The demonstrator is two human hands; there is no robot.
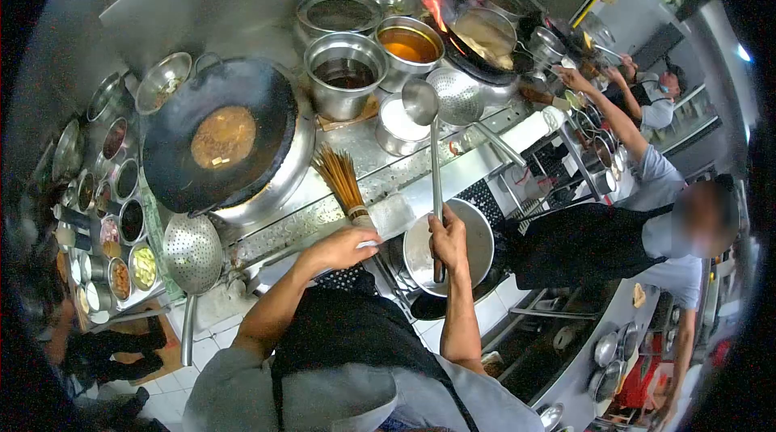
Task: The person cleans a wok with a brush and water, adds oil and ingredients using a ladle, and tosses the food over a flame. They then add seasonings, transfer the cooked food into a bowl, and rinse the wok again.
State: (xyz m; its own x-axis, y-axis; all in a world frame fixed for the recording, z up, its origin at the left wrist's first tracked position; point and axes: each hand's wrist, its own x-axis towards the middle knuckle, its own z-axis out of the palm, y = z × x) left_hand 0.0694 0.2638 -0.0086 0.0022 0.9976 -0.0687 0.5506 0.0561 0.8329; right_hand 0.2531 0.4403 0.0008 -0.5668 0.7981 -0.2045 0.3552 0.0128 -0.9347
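Observation:
My right hand (449,240) is closed around the handle of a long metal ladle (435,165). The ladle's bowl tilts above a small pot of white contents (402,118). Below the right hand stands a large pale pot (482,222). My left hand (343,248) is closed on what looks like a small white cloth (369,244), beside the bound end of a bamboo brush (339,177). Left of the brush, a big black wok (271,121) sits on the range with brown sauce (224,137) in its middle. A perforated strainer (192,252) rests below the wok.
Metal pots of dark liquid (346,74) and orange oil (408,44) stand behind. Another perforated strainer (455,96) lies near them. Flames (434,10) rise beside a second wok (477,68). Ingredient bowls (144,268) line the left. A co-worker in a black apron (594,236) stands at right.

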